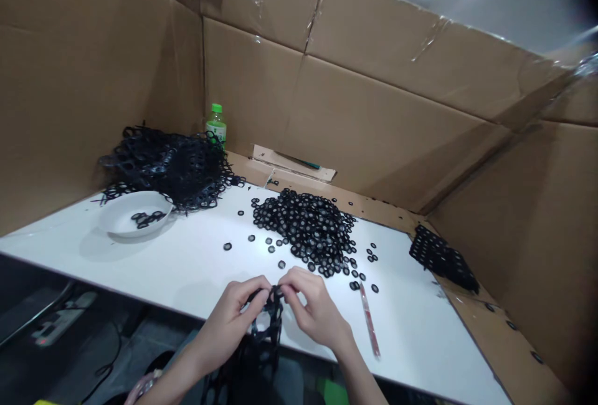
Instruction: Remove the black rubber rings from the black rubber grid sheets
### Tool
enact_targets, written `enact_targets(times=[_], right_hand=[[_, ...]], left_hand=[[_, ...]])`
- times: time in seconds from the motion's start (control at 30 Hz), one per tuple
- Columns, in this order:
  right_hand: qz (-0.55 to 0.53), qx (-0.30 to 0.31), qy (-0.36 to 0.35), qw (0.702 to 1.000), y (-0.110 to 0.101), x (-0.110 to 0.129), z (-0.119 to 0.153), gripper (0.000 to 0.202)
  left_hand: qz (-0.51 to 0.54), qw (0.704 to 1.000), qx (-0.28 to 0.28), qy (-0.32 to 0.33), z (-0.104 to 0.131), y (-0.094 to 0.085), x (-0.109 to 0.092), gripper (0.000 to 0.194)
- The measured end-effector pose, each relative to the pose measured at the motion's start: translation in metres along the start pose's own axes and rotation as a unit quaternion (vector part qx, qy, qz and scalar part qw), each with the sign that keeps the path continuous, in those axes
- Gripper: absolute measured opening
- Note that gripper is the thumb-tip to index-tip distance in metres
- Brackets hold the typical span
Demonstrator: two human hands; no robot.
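Observation:
Near the front edge of the white table, my left hand (pixel 240 308) and my right hand (pixel 311 305) pinch the top of a black openwork piece (pixel 268 330) between thumbs and fingers. The piece hangs down over the table edge toward my lap. Just beyond my hands lies a heap of small black rings (pixel 308 224), with several loose rings around it. To the right of my right hand is a thin tool with a reddish handle (pixel 369 321). Small details between my fingertips are hard to make out.
At the back left, a tangled black pile (pixel 172 165) sits behind a white bowl (pixel 119 215) holding black pieces. A green-capped bottle (pixel 216 124) stands by the cardboard wall (pixel 374 106). Black perforated sheets (pixel 441 258) lie at the right. A cardboard strip (pixel 289 163) rests at the back.

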State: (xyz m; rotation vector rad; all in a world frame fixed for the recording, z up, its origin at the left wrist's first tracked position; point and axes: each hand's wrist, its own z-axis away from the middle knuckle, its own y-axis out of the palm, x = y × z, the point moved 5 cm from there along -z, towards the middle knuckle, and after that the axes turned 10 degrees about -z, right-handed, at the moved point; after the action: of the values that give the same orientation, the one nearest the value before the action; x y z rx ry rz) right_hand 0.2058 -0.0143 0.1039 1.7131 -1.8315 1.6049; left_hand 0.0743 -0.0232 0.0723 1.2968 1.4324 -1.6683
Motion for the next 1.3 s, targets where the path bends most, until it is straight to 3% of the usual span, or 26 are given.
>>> enact_targets(times=[0.13,0.23,0.3,0.43,0.5,0.57,0.67,0.77,0.83,0.97,1.1,1.2,1.3], right_hand=[[0.001,-0.160,0.021,0.987,-0.034,-0.013,-0.002,0.021],[0.013,-0.325,0.048,0.944,-0.073,-0.028,-0.006,0.022],[0.038,-0.390,0.056,0.918,-0.095,-0.040,-0.014,0.024],[0.126,-0.309,0.058,0.941,-0.109,-0.072,-0.046,0.023],[0.163,-0.261,0.088,0.947,-0.103,-0.086,-0.056,0.019],[0.179,-0.237,0.110,0.949,-0.092,-0.085,-0.057,0.016],[0.133,-0.192,0.091,0.968,-0.061,-0.051,-0.043,0.019],[0.051,-0.015,0.050,0.997,-0.013,-0.004,-0.023,0.021],[0.033,0.039,0.059,0.997,0.008,0.017,-0.011,0.023],[-0.016,0.042,0.095,0.994,0.026,0.030,0.004,0.026],[-0.057,0.023,0.063,0.996,0.035,0.032,0.017,0.027],[-0.067,0.011,-0.014,0.998,0.037,0.036,0.023,0.030],[-0.063,-0.027,-0.050,0.996,0.026,0.030,0.022,0.033]], left_hand=[[0.136,0.988,0.012,-0.076,-0.001,0.009,0.015,0.033],[0.223,0.966,0.002,-0.133,0.001,0.012,0.024,0.036],[0.267,0.951,-0.011,-0.153,0.002,0.011,0.025,0.036],[0.240,0.965,-0.029,-0.098,0.002,0.004,0.016,0.032],[0.189,0.979,-0.040,-0.066,0.001,0.000,0.012,0.030],[0.159,0.984,-0.056,-0.051,0.002,-0.004,0.011,0.028],[0.161,0.984,-0.068,-0.038,0.003,-0.008,0.012,0.025],[0.194,0.979,-0.060,-0.029,0.004,-0.006,0.014,0.023],[0.218,0.974,-0.051,-0.025,0.008,-0.003,0.017,0.024],[0.267,0.963,-0.040,-0.012,0.018,0.001,0.026,0.024],[0.308,0.950,0.046,0.015,0.030,0.001,0.023,0.018],[0.370,0.927,0.065,-0.026,0.038,-0.001,0.021,0.022],[0.423,0.899,0.026,-0.107,0.039,-0.002,0.025,0.028]])
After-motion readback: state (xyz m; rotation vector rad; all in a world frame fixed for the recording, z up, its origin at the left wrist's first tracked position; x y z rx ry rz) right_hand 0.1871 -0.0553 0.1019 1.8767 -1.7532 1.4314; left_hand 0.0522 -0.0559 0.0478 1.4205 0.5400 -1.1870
